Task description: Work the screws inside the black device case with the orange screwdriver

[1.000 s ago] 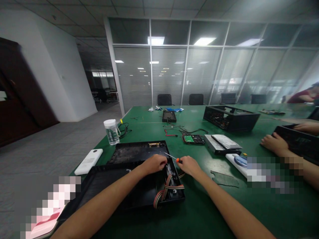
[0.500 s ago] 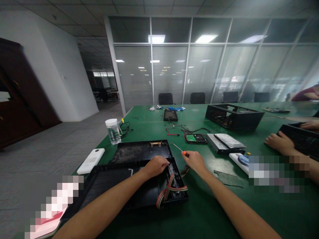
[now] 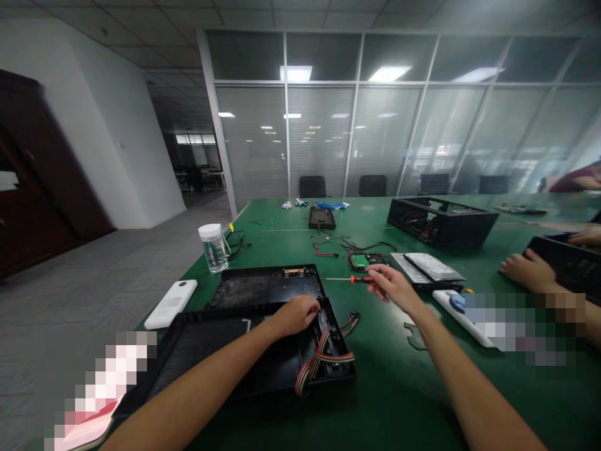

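My right hand (image 3: 387, 286) grips a screwdriver (image 3: 360, 279) with an orange and black handle, its thin shaft pointing left above the table. My left hand (image 3: 298, 314) reaches into an open black casing (image 3: 277, 357), fingers curled together at its right end; what they hold, if anything, is hidden. Striped ribbon cables (image 3: 323, 357) loop over that end of the casing. Just behind it lies a flat black panel (image 3: 267, 285) with a gold-coloured connector on its far edge.
A water bottle (image 3: 214, 248) and a white phone (image 3: 171, 305) stand left. Beyond my right hand are a circuit board (image 3: 369, 260), a drive-like metal box (image 3: 425, 270) and a large black case (image 3: 441, 222). A co-worker's hand (image 3: 528, 272) rests on another black case (image 3: 575, 262) at right.
My right hand has moved right and slightly up with the screwdriver, whose shaft has turned from slanting to nearly level. My left hand has stayed in the casing.
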